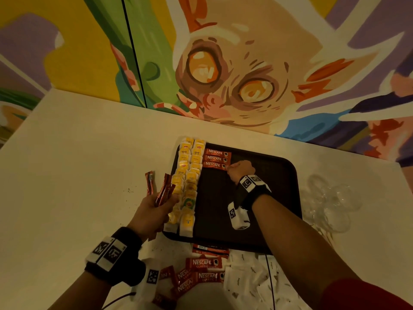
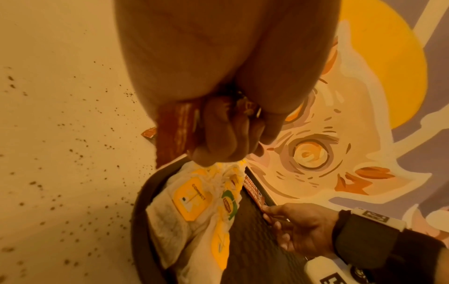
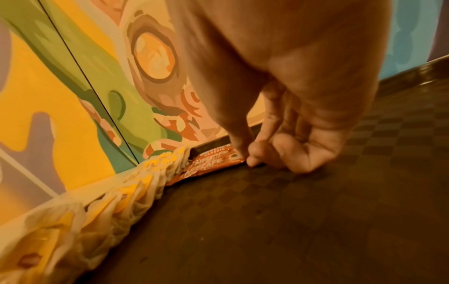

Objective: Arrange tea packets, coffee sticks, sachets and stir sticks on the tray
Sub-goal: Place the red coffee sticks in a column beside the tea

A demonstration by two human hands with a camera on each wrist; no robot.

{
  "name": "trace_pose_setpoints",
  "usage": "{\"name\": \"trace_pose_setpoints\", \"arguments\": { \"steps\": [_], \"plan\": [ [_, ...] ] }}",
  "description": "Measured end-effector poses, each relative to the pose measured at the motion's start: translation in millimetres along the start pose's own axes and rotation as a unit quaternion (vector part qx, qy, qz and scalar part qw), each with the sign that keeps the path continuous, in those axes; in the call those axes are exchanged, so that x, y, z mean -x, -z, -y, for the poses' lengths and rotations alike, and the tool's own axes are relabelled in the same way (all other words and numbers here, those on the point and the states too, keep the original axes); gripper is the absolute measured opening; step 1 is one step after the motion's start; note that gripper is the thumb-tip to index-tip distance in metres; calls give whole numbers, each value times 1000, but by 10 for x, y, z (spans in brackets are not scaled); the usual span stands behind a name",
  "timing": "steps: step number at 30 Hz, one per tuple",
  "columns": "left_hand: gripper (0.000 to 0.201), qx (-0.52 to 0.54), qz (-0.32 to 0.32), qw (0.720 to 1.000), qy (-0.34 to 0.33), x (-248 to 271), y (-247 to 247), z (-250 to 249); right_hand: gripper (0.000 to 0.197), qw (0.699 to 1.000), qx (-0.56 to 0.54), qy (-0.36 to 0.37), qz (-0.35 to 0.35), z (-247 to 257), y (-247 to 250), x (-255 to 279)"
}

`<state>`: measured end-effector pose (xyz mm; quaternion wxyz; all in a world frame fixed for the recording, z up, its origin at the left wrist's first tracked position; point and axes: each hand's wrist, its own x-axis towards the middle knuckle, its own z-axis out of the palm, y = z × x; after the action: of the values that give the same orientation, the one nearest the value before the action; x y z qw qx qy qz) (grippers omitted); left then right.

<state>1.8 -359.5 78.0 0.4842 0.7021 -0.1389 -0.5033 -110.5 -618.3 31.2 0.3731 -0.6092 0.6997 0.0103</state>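
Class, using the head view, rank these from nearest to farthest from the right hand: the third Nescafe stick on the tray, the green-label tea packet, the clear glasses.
1. Third Nescafe stick: touched by the right hand, left of it.
2. Green-label tea packet: tray's left side.
3. Clear glasses: off the tray, far right.

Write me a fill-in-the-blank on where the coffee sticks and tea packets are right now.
1. ____ coffee sticks lie in a row on the tray.
2. The tea packets fill the tray's ____ side.
3. The left hand holds more ____ sticks above the table.
4. The right hand touches the ____ stick of the row.

Missing: Three; left; coffee; nearest
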Motion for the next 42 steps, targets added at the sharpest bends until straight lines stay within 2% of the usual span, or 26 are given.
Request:
{"name": "trace_pose_setpoints", "arguments": {
  "steps": [6, 10, 14, 17, 21, 26, 28, 35, 39, 42],
  "plan": [
    [26, 18, -5, 1000, 4, 14, 66, 31, 27, 999, -9, 34, -14, -3, 71, 169],
    [29, 47, -10, 999, 18, 42, 204, 96, 16, 990, -33, 132, -33, 130, -20, 459],
    [26, 78, -41, 996, 21, 153, 353, 143, 6, 953, -33, 292, 68, 426, -323, 896],
    [27, 125, -56, 990, 24, 213, 480, 206, 7, 923, 5, 365, 125, 603, -594, 1220],
    [27, 198, -58, 978, 35, 270, 616, 301, 14, 918, 118, 347, 150, 736, -965, 1420],
    [29, 163, -84, 982, 49, 304, 717, 372, 41, 905, 247, 323, 127, 841, -1217, 1582],
    [29, 162, -84, 982, 56, 294, 749, 379, 41, 899, 263, 323, 135, 848, -1265, 1623],
    [25, 101, -106, 988, 36, 176, 829, 248, 33, 916, 234, 297, 136, 803, -1319, 1711],
    [32, 72, -148, 986, 32, 35, 867, 145, 22, 920, 155, 337, 128, 669, -1175, 1809],
    [39, 86, -135, 986, 41, -45, 822, 19, 16, 921, 87, 362, 112, 530, -1047, 1882]
  ]
}}
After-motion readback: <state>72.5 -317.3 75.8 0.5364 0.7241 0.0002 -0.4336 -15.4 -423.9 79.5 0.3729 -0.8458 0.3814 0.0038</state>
